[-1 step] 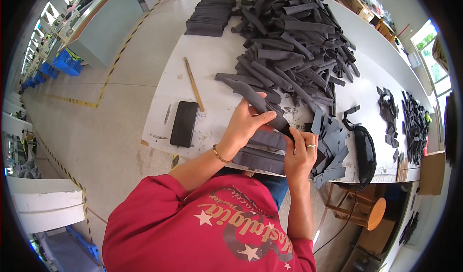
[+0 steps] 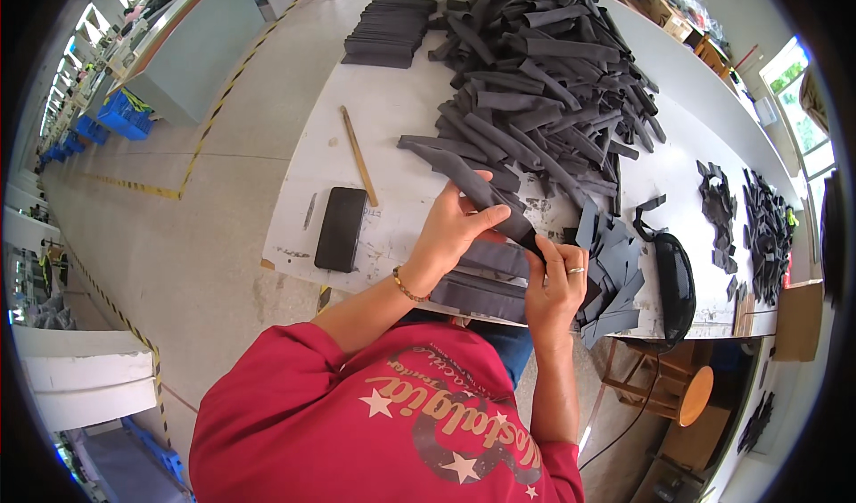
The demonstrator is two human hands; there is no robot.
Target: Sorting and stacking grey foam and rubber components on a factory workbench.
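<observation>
A dark grey fabric strip (image 2: 462,177), folded lengthwise, hangs between my hands above the near edge of the table. My left hand (image 2: 455,226) is closed around its middle, thumb on top. At the strip's right end, my right hand (image 2: 556,280) pinches it between thumb and fingers. Below the hands lie flat dark strips (image 2: 481,296) along the table edge. Just right of my right hand is a loose stack of flat dark pieces (image 2: 613,276). A large heap of similar fabric strips (image 2: 553,84) spreads beyond my hands.
On the white table (image 2: 312,151) lie a black phone (image 2: 340,229) and a wooden stick (image 2: 358,157) at left. A neat stack of dark strips (image 2: 390,30) sits at the far left. To the right are a black corded device (image 2: 674,286), dark scraps (image 2: 716,213) and a wooden stool (image 2: 694,396).
</observation>
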